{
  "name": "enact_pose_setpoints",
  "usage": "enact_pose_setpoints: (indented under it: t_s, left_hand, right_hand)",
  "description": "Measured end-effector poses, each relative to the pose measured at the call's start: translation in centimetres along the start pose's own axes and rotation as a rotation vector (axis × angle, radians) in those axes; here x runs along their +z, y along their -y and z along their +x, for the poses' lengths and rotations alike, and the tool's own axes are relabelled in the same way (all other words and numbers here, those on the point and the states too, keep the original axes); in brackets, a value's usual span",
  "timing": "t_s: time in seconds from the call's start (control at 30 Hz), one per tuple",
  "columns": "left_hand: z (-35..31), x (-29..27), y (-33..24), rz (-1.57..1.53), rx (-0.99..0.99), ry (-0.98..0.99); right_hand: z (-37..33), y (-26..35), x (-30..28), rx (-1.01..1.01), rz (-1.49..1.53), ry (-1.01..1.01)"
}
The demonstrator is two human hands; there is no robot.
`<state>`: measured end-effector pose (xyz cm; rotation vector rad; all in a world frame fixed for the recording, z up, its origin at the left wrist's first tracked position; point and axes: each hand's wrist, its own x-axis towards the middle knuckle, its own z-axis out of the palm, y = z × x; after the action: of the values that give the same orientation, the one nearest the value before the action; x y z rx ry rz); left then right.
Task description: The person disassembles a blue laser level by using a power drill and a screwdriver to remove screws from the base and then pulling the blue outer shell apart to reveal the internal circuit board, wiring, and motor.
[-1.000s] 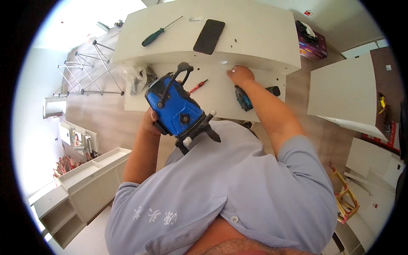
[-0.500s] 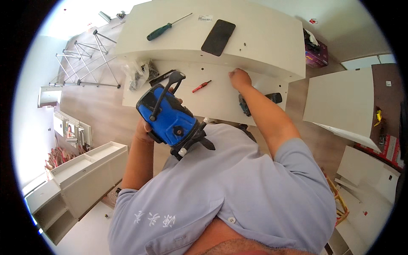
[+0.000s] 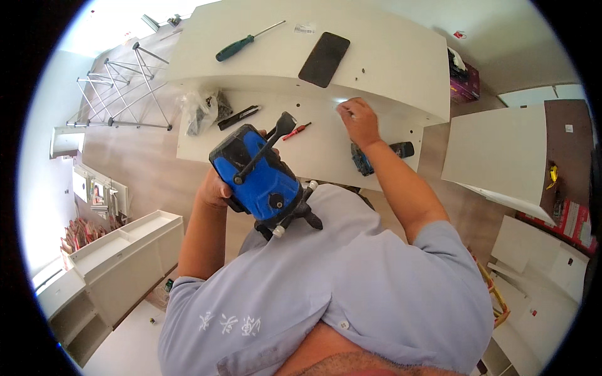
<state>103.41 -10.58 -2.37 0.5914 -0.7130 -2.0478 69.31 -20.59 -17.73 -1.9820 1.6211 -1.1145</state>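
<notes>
My left hand (image 3: 216,187) is wrapped round a blue and black laser level (image 3: 266,185) with a black carry handle and short legs, held tilted in front of my chest. My right hand (image 3: 362,123) is over the lower white board, its fingers curled together. Whether something small is in them I cannot make out; a bright spot shows by the fingertips. Near my right wrist lies a blue and black power tool (image 3: 362,160), partly hidden by my forearm. A slim red pen-like tool (image 3: 296,131) lies between the two hands, beside the level's handle.
On the upper white board (image 3: 263,62) lie a green-handled screwdriver (image 3: 235,49), a black phone (image 3: 324,59) and small bits (image 3: 360,73). A black knife-like tool (image 3: 239,118) and a clear plastic bag (image 3: 199,116) lie lower left. A folding metal frame (image 3: 122,88) stands left, a white cabinet (image 3: 495,150) right.
My left hand has brought the laser level slightly right and down. My right hand has turned and shifted a little to the right, its fingers still curled.
</notes>
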Motion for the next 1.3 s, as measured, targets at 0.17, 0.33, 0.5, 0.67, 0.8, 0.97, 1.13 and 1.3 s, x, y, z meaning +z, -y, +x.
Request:
enact_pose_setpoints:
  t_s: [0.17,0.33,0.5,0.67,0.8,0.97,1.13,1.3]
  left_hand:
    - [0.6,-0.7,0.1,0.019,0.013,0.028]
    - [2.4,-0.5,-0.1,0.017,-0.046,0.064]
    - [3.5,-1.8,0.3,0.041,0.019,0.086]
    - [3.4,-2.9,0.2,0.067,-0.027,0.039]
    - [3.9,-2.1,0.1,0.041,-0.034,0.025]
    - [5.4,-1.7,0.2,0.077,-0.065,0.033]
    - [5.1,0.1,-1.4,0.089,-0.118,0.038]
    - [4.4,1.1,-2.7,0.155,-0.073,0.059]
  right_hand:
    - [5.2,0.3,-7.4,-0.192,-0.301,-0.066]
    - [7.3,-0.5,-9.0,-0.042,-0.211,0.096]
    - [1.5,-0.5,-11.8,0.119,-0.169,-0.077]
    - [-9.2,-4.0,-13.6,0.016,-0.477,0.530]
    - [-10.8,-3.6,-12.9,-0.164,-0.637,0.648]
    - [-10.0,-5.2,-9.8,-0.199,-0.656,0.641]
    - [-9.0,0.1,-12.4,0.009,-0.445,0.628]
    - [-13.5,5.3,-21.5,0.532,0.576,0.332]
